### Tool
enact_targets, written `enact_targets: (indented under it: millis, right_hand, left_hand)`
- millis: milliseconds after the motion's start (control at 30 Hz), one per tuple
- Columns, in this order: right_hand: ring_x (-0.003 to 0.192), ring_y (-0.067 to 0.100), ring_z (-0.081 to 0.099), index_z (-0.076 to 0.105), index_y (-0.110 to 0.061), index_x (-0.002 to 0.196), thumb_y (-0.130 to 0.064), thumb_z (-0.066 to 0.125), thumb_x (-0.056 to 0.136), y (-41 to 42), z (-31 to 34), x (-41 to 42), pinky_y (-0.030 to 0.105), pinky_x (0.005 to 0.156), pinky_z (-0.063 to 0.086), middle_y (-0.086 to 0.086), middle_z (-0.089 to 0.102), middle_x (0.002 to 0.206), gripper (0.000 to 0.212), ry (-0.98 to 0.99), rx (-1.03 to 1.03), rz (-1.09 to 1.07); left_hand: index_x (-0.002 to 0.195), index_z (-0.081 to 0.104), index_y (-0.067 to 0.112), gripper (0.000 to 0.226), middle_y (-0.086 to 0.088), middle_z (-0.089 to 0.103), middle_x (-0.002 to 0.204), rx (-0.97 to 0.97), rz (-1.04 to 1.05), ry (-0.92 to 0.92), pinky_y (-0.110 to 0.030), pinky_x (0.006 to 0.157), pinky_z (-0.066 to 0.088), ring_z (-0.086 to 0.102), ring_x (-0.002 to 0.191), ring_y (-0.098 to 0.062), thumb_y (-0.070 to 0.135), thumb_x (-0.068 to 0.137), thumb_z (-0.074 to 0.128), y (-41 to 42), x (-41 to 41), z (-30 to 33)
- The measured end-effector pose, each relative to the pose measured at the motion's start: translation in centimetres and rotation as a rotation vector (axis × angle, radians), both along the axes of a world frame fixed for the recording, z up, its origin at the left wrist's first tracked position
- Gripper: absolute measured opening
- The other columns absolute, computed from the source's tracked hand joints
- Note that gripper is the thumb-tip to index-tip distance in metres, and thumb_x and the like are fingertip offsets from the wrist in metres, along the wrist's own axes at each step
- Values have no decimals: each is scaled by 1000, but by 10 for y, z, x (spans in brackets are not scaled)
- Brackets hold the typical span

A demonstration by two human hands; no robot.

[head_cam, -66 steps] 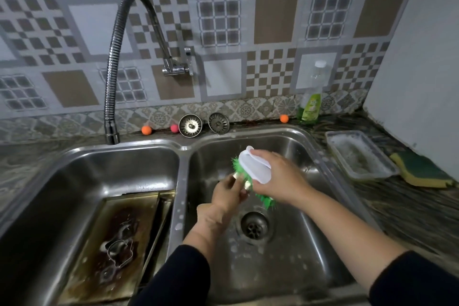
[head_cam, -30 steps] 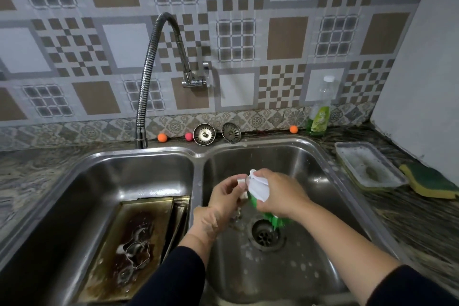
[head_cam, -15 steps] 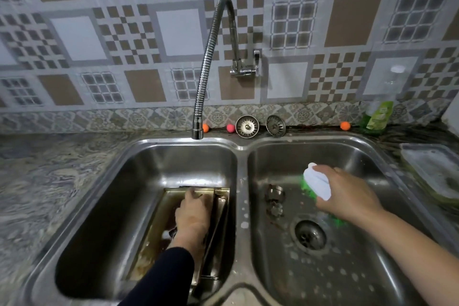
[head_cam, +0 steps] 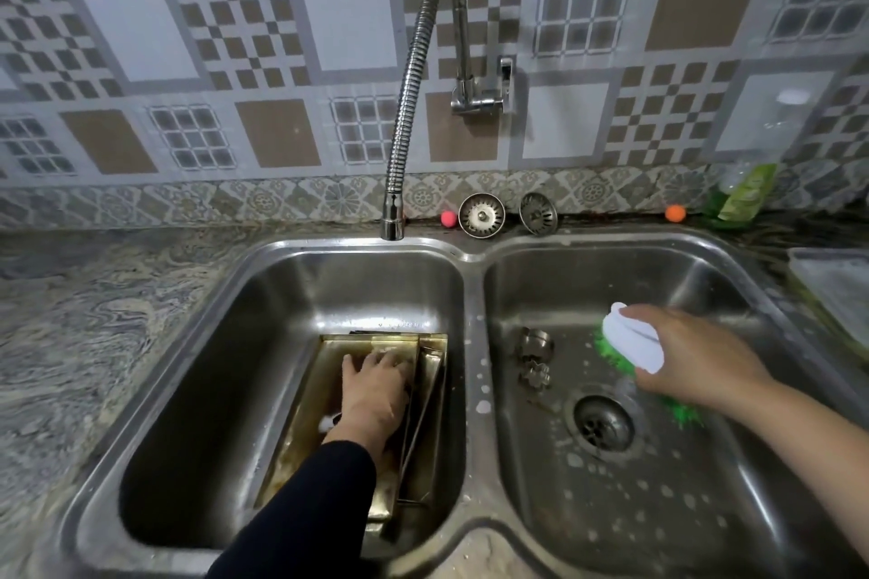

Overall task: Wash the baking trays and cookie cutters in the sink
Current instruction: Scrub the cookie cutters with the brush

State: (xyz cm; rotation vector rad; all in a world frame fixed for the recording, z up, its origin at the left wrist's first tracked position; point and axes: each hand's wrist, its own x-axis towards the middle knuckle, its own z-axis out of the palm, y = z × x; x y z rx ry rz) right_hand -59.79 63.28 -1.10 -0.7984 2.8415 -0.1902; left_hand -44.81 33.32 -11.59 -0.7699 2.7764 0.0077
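In the basin left of the sink's divider (head_cam: pixel 472 343), the baking trays (head_cam: pixel 305 428) lie stacked on the bottom, browned with baked-on residue, the upper one flat and another standing on edge against the divider side. They sit there, it seems, waiting their turn for scrubbing. The left hand (head_cam: pixel 374 390) reaches down onto the top tray with fingers spread and lying flat toward its far end; whether they are closing on something small beneath the palm is hidden, so I cannot tell if it grasps anything. It looks like a reach for the next piece to clean.

The faucet (head_cam: pixel 414 85) arches from the wall and ends above the left basin's back rim; no water shows.

Just right of the divider, two cookie cutters (head_cam: pixel 535 357) rest on the right basin's floor, set down near the drain (head_cam: pixel 603 425), amid soap flecks. Further right, the right hand (head_cam: pixel 696 357) clasps the white-handled green scrub brush (head_cam: pixel 632 343), fingers wrapped over its top, holding it ready above the drain side.
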Motion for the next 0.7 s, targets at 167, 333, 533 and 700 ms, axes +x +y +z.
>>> enact_targets:
  millis: [167, 333, 533, 700]
  right_hand:
    - [127, 14, 47, 25, -44, 144, -44, 68, 69, 22, 8, -7, 27, 93, 44, -13, 40, 146, 87, -57, 123, 41]
    - [118, 20, 54, 32, -39, 144, -38, 72, 74, 61, 40, -36, 29, 82, 45, -2, 49, 140, 80, 23, 44, -79]
    - [117, 26, 55, 48, -34, 137, -34, 75, 70, 129, 73, -106, 33, 87, 46, 0, 53, 140, 72, 118, -143, -268]
    - [114, 28, 55, 47, -31, 138, -28, 75, 74, 167, 57, -156, 30, 79, 42, 2, 51, 141, 70, 90, -195, -408]
  left_hand:
    - [145, 35, 25, 47, 4, 20, 158, -10, -90, 138, -44, 119, 9, 9, 147, -17, 29, 98, 40, 17, -30, 32]
    - [127, 57, 26, 36, 3, 47, 139, 35, -187, 395, -35, 106, 32, 38, 132, -19, 31, 95, 40, 66, -77, 66]
    - [126, 55, 25, 36, -2, 52, 129, 224, -196, 263, -40, 96, 47, 52, 118, -25, 28, 90, 53, 120, -129, 35]
    - [142, 33, 38, 53, -1, 34, 148, 341, 10, -3, -44, 104, 39, 38, 132, -28, 36, 91, 49, 137, -151, -24]
